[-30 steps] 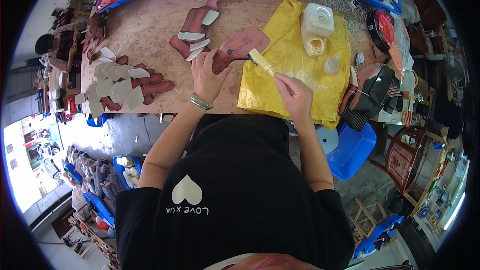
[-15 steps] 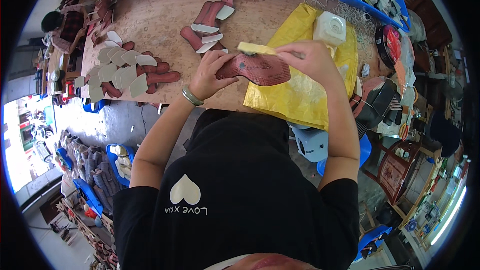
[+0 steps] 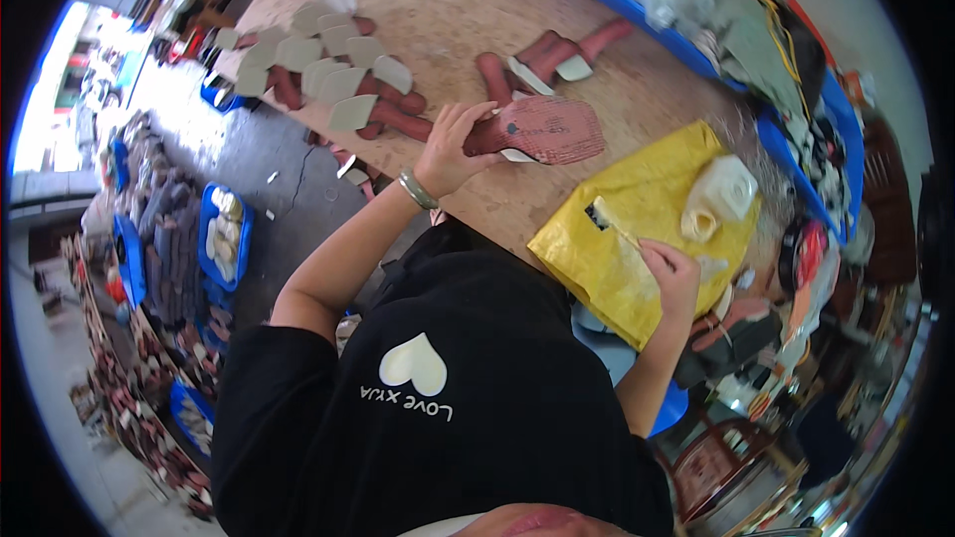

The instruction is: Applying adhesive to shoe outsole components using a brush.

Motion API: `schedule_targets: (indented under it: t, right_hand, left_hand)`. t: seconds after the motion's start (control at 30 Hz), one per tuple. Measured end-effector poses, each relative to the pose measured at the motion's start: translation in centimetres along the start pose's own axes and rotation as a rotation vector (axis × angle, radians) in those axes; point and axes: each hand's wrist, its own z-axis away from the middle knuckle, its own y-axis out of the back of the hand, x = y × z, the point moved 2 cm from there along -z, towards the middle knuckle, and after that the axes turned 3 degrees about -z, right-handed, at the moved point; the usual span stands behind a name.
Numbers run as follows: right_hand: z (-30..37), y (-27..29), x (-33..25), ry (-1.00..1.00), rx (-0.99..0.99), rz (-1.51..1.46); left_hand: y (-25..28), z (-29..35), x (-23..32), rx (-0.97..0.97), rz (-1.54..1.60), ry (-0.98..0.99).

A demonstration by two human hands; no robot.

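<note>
Resting on the wooden counter [image 3: 448,10], a reddish-brown shoe sole [image 3: 542,127] is grasped at its near end by the left hand [image 3: 453,144], whose grip is clenched around the sole's edge. A metal bangle [image 3: 418,189] is worn on that wrist. A small brush [image 3: 615,226] with a pale handle is held in the right hand [image 3: 674,273], the fingers closed on it, above a yellow sheet [image 3: 607,268] spread at the counter's near edge. A white plastic jug [image 3: 718,197] is seen lying on the far part of that sheet. More brown soles with pale grey inserts [image 3: 338,80] are laid in rows on the counter to the left, well apart from the brush. Blue bins [image 3: 221,234] filled with parts are seen on the floor below.
</note>
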Motion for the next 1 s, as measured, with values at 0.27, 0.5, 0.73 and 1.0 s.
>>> schedule_targets:
  t: [0.27,0.5,0.73,1.0]
  right_hand:
    - [-6.3,-7.7,-4.3,0.194,0.253,-0.138]
    - [-8.6,-14.8,-6.5,0.195,0.125,-0.32]
    - [-11.5,-20.5,-9.2,0.083,0.167,-0.505]
    - [-12.9,-25.1,-11.6,0.04,0.285,-0.448]
  left_hand:
    - [1.2,1.3,-1.9,0.274,-0.02,0.178]
    - [10.9,3.1,-14.5,1.021,0.519,0.526]
    - [17.3,13.3,-39.0,1.228,0.684,0.907]
    - [15.2,12.4,-47.4,1.133,0.657,1.475]
